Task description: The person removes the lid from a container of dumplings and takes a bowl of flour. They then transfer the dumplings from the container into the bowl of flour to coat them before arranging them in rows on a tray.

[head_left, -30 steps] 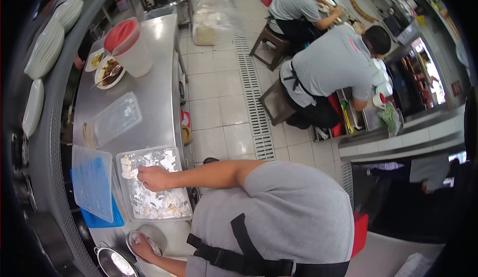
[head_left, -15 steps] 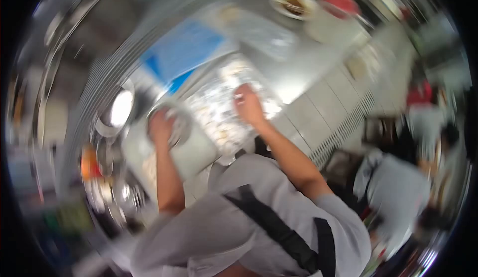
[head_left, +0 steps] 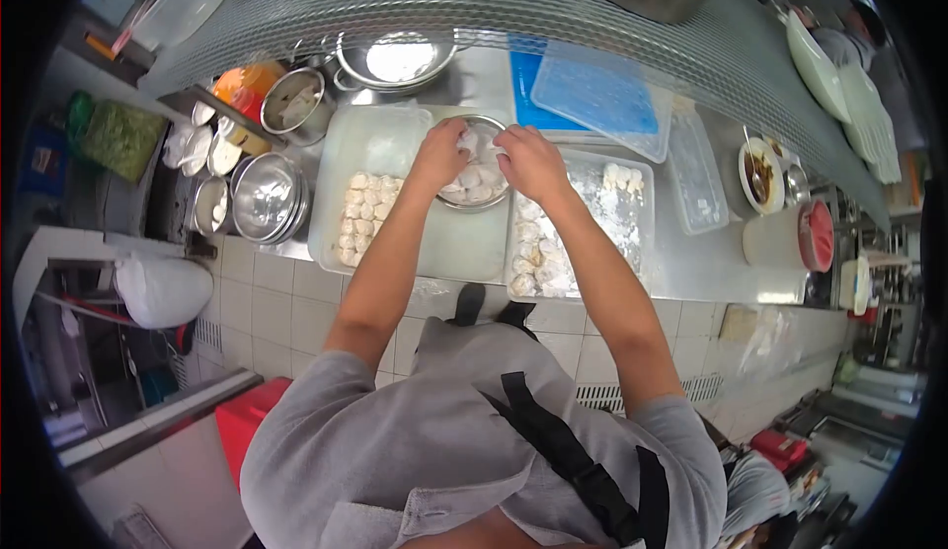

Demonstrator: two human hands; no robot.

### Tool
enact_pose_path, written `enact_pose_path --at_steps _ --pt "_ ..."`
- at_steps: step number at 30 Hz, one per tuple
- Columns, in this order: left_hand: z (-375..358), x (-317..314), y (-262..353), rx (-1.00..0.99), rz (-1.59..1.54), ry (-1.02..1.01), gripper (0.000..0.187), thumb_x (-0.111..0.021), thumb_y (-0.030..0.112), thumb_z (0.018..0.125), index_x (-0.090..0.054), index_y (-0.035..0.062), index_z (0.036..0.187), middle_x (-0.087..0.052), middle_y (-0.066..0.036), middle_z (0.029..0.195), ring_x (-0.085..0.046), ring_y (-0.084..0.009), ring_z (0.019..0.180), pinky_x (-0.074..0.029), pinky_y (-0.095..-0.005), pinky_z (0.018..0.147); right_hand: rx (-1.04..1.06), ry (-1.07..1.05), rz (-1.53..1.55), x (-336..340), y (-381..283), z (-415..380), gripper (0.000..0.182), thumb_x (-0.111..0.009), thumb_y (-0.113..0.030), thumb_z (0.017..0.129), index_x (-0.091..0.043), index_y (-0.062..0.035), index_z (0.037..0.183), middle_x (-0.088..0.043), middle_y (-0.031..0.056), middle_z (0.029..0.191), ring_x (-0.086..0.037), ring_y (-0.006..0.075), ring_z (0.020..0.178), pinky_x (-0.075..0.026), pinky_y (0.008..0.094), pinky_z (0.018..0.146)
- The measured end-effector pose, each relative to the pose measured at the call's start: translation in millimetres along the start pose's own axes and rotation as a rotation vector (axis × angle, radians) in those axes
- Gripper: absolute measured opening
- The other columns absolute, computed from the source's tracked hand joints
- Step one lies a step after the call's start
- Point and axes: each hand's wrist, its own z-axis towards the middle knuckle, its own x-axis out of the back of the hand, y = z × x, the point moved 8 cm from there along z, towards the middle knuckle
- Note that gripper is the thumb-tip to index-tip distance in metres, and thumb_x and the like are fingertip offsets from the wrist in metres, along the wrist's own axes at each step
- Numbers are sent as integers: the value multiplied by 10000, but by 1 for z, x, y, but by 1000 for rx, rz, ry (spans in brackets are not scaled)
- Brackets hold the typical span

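Note:
A round metal bowl [head_left: 478, 194] with pale, floury pieces [head_left: 484, 176] in it sits on a cutting-board-like white tray [head_left: 449, 253]. My left hand [head_left: 441, 154] is at the bowl's left side, fingers curled inward over the pieces. Across from it, my right hand [head_left: 533, 162] reaches over the right rim with thumb and fingers bent together. What lies between the fingertips of each hand is too small to make out. Rows of whitish dough-like balls [head_left: 365, 215] stand left of my left forearm. Under my right forearm, a clear plastic tray [head_left: 632, 243] holds more floured pieces [head_left: 533, 253] and loose flour.
Stacked metal bowls [head_left: 269, 198] and a metal pot [head_left: 298, 107] are at the left. Behind lie a blue lid [head_left: 526, 90] and a clear lid [head_left: 602, 95]. A plate of brown sauce [head_left: 760, 176] and a red-rimmed tub [head_left: 790, 238] stand right. A mesh shelf [head_left: 474, 18] overhangs the counter.
My right hand has moved from over the tray of floured pieces to the metal bowl. My left hand stays at the bowl. The view has turned and is sharper.

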Motion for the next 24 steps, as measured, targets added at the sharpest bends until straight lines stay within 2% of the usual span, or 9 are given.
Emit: enact_pose_path --at_steps 2,5,7,12,14,16,17,23,24 --pt "-5 8 -1 83 -65 6 378 -702 48 683 -567 -16 1030 -620 -207 974 -604 -382 917 -487 -417 802 144 -229 -340 -36 -4 8 152 -637 -56 739 -658 -58 889 -629 98 979 -577 308 938 -503 416 775" --pt "-11 24 5 177 -220 32 396 -709 53 688 -569 -18 1051 -619 -193 993 -614 -346 927 -494 -391 814 192 -305 -476 -53 -11 13 161 -594 -80 745 -662 -86 890 -635 67 949 -551 296 1005 -484 421 779" --pt "-15 30 2 205 -319 67 407 -715 55 688 -570 -18 1062 -618 -185 1004 -617 -327 933 -497 -381 815 214 -290 -534 -56 -16 13 137 -589 -91 755 -665 -86 868 -631 70 926 -548 276 1018 -481 409 768" --pt "-23 36 -8 119 -108 44 388 -722 71 711 -572 -12 1058 -602 -168 1037 -611 -254 929 -506 -340 771 299 -249 -707 -75 -15 13 77 -613 -139 748 -682 -106 747 -629 67 819 -578 249 941 -481 395 719" --pt "-29 30 -30 77 -247 169 362 -714 62 731 -576 3 1061 -614 -131 1003 -610 -198 875 -500 -308 753 381 -156 -510 -75 -11 11 112 -593 -165 769 -677 -115 713 -638 77 841 -591 244 941 -481 394 719" --pt "-29 28 -31 199 -327 14 350 -702 35 743 -575 7 1068 -625 -91 976 -606 -166 819 -497 -294 741 280 -412 -558 -78 -9 12 110 -580 -183 783 -674 -125 779 -647 96 874 -613 229 939 -488 387 723" --pt "-27 29 -21 175 -327 -11 350 -702 35 743 -575 7 1068 -625 -91 976 -606 -166 819 -497 -294 741 249 -396 -565 -75 -7 12 110 -580 -183 783 -674 -125 779 -647 96 874 -613 229 939 -488 387 723" --pt "-24 53 45 211 -308 195 317 -706 63 774 -591 12 1065 -659 -96 970 -630 -170 808 -505 -284 717 193 -103 -170 -4 -8 1 212 -620 -128 767 -639 -83 973 -671 129 940 -638 284 905 -509 413 773" --pt "-23 45 55 213 -300 199 317 -706 63 774 -591 12 1065 -659 -96 970 -630 -170 808 -505 -284 717 93 41 62 23 10 -13 275 -644 -120 757 -635 -66 1026 -665 138 976 -635 295 914 -512 396 777"
